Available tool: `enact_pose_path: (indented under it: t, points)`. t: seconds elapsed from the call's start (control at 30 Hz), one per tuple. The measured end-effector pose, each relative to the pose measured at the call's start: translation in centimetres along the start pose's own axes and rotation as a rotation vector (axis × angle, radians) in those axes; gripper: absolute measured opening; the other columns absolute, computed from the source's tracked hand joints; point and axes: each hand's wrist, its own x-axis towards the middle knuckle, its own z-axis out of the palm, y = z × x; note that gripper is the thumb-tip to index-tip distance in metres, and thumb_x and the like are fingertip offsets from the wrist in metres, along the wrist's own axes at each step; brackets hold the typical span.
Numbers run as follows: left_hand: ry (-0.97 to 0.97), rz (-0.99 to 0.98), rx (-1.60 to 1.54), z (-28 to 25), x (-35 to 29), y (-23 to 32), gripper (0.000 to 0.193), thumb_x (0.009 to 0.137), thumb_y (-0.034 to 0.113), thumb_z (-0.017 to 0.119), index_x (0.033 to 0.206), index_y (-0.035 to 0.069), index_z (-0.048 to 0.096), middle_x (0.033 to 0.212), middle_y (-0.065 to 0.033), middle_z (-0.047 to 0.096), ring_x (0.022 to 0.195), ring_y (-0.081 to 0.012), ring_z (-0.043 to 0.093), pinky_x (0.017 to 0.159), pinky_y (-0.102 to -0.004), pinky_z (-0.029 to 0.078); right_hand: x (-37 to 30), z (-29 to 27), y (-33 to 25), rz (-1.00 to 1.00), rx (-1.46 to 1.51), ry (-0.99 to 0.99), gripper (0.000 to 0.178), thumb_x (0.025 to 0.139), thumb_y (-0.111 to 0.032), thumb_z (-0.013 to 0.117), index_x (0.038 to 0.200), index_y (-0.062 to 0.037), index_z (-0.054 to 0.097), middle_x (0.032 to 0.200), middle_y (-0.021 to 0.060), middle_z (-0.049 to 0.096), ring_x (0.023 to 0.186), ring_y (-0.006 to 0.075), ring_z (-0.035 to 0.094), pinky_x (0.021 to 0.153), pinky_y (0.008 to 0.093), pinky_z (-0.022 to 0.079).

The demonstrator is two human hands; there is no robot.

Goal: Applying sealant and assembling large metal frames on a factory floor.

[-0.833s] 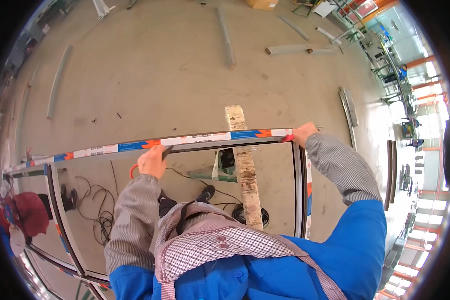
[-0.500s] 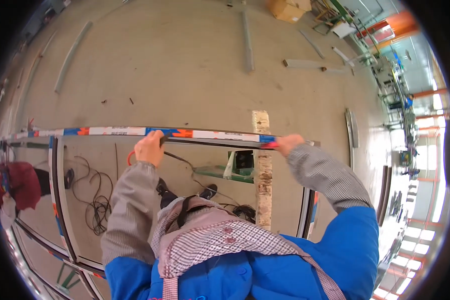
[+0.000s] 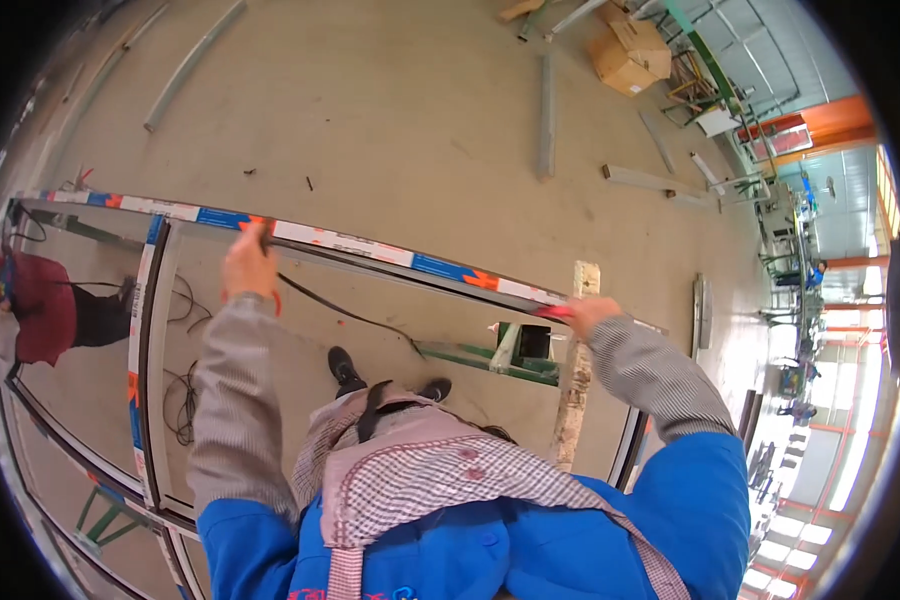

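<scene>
A long metal frame (image 3: 342, 243), its top bar wrapped in blue, white and orange film, stretches across in front of me. My left hand (image 3: 250, 268) is closed at this bar, left of the middle. Something dark shows at its fingertips and a bit of red-orange beside the wrist; I cannot make out what it is. Farther right, my right hand (image 3: 596, 315) is closed on a small red thing (image 3: 557, 312) against the same bar; its kind is unclear. Beneath the bar by that hand runs a worn, pale wooden beam (image 3: 574, 400).
A black cable (image 3: 355, 314) trails below the bar. A green stand (image 3: 490, 364) is under the frame. To the left is another person (image 3: 45, 305) in dark red. Metal profiles (image 3: 547, 115) and a cardboard box (image 3: 630, 58) lie on the floor ahead.
The view has turned, so the bar now slopes down to the right. My left hand sits farther left along the bar from the right hand than before. Both hands stay closed.
</scene>
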Motion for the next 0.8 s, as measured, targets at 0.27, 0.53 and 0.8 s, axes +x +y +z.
enact_pose_path:
  t: [0.27,0.53,0.8]
  points:
    - [0.026,-0.028,0.143,-5.0,5.5,-4.9,0.025,0.078,0.020,0.057,0.101,0.012,0.052,0.089,-0.0138,0.062,0.085,-0.0338,0.059,0.070,-0.0442,0.047,2.2,-3.6,-6.9,-0.062,-0.057,0.169,0.024,0.081,-0.032,0.054,0.078,-0.0101,0.062,0.074,0.0114,0.063,0.072,0.0296,0.061,0.062,0.0405,0.048]
    - [-0.040,-0.113,0.103,-5.5,4.0,-3.6,0.025,0.078,0.020,0.057,0.101,0.010,0.052,0.088,-0.0141,0.062,0.085,-0.0330,0.059,0.071,-0.0437,0.047,1.6,-1.4,-4.5,-0.110,0.081,0.252,0.020,0.082,-0.032,0.053,0.090,-0.0144,0.059,0.074,0.0111,0.062,0.074,0.0302,0.061,0.062,0.0400,0.049]
    - [-0.015,-0.132,0.120,-5.3,2.9,-3.6,0.025,0.079,0.023,0.057,0.099,0.010,0.053,0.088,-0.0139,0.062,0.082,-0.0328,0.060,0.071,-0.0435,0.047,-1.5,-1.2,0.7,0.065,-0.158,-0.009,0.018,0.080,-0.024,0.051,0.086,-0.0117,0.063,0.077,0.0119,0.064,0.075,0.0307,0.062,0.064,0.0421,0.049]
